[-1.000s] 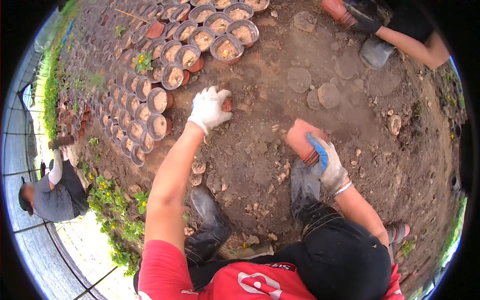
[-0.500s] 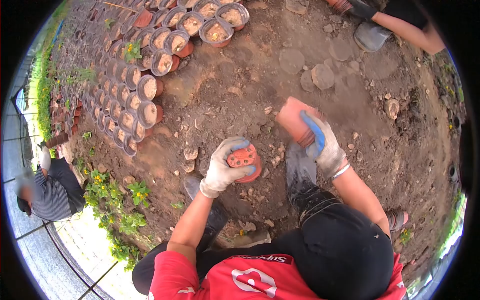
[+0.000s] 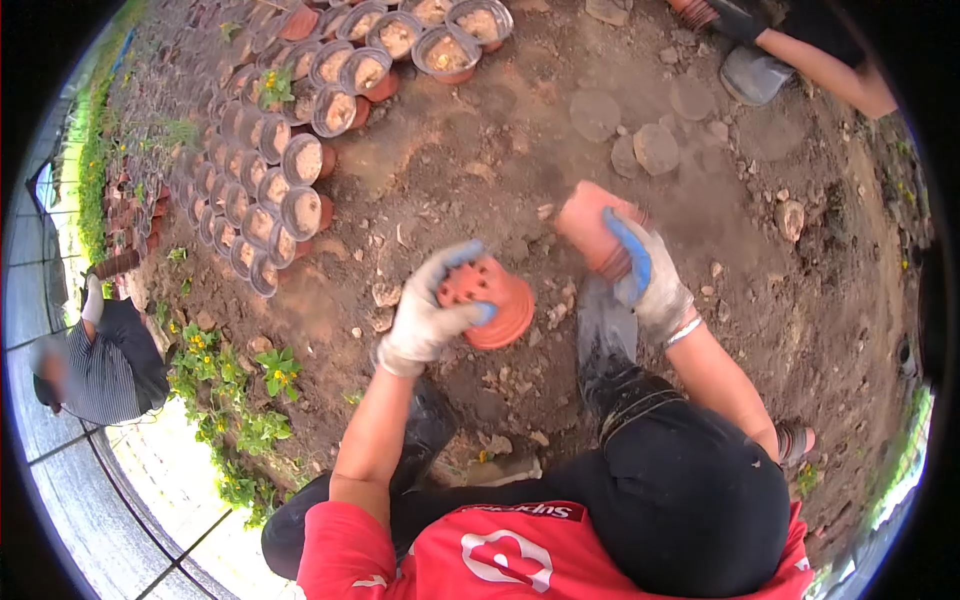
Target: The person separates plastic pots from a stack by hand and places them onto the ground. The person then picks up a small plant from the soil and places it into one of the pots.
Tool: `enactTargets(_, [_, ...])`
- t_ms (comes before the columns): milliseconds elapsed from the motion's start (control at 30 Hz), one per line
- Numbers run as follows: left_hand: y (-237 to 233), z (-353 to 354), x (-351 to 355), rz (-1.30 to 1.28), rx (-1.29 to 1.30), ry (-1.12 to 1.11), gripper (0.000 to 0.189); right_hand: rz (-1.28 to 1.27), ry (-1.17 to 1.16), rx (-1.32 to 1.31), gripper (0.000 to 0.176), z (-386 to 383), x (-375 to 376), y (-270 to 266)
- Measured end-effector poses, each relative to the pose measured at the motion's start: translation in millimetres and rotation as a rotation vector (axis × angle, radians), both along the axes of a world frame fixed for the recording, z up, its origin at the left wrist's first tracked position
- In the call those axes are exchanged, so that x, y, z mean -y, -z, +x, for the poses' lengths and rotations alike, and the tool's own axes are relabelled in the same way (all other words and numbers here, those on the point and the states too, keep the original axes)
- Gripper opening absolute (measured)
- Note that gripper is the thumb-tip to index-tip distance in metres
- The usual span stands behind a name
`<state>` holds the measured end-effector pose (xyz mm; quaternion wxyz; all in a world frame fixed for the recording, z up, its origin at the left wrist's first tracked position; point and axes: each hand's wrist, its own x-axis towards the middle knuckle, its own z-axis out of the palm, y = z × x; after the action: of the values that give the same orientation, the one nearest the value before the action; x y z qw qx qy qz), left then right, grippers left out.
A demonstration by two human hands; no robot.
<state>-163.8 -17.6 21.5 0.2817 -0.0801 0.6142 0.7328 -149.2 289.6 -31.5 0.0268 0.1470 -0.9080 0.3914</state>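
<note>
My left hand (image 3: 422,312), in a white and blue work glove, grips a terracotta-coloured plastic flower pot (image 3: 500,305) by its base. The holes in that base face up and toward the hand, and the rim points away to the lower right. My right hand (image 3: 652,275), gloved the same way, is closed round a stack of similar flower pots (image 3: 594,228) held tilted over the soil. Thumb and fingers wrap the right side of the stack, where several nested rims show. A gap of bare ground separates the two hands.
Rows of soil-filled pots (image 3: 302,160) cover the ground at upper left. A co-worker's gloved hand (image 3: 735,22) holds pots at upper right. Another person (image 3: 105,360) bends at far left, holding a stack of pots (image 3: 116,264). Yellow-flowered plants (image 3: 235,390) and stones (image 3: 789,220) lie about.
My left hand has shifted slightly left and up, tipping its pot so the base turns left and more of the side shows. The stack in my right hand has moved slightly up.
</note>
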Motion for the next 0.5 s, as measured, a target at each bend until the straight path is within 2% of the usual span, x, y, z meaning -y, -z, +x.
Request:
enactTargets(100, [12,-15,11,0.104,-0.05,-0.053,0.066,-0.022,0.026,0.019,0.053,-3,-2,7])
enactTargets(167, [18,-25,5,-0.767,-0.632,0.104,0.072,-0.054,-0.016,-0.031,0.055,-6,-2,9])
enactTargets(200, [16,-32,-2,-0.76,-0.642,0.108,0.072,-0.049,-0.007,-0.038,0.055,-9,-1,4])
enactTargets(267, [9,-29,-17,-0.053,-0.263,-0.426,0.076,0.013,-0.018,0.134,0.057,0,5,-9])
enactTargets(300, [11,-31,-24,-0.079,-0.292,-0.44,0.074,-0.037,-0.082,0.012,0.057,-2,10,-10])
enactTargets(333, [14,-30,-33,-0.078,-0.295,-0.443,0.074,-0.036,-0.085,0.008,0.057,0,16,-9])
enactTargets(400, [25,-25,-54,0.203,-0.201,-0.496,0.072,-0.175,-0.065,-0.035,0.06,3,30,-5])
enactTargets(467, [37,-14,-84,0.487,-0.08,-0.596,0.077,-0.22,-0.115,-0.012,0.055,-3,40,-12])
enactTargets(500, [47,-6,-94,0.505,-0.032,-0.524,0.073,-0.501,-0.055,0.2,0.051,-6,46,-18])
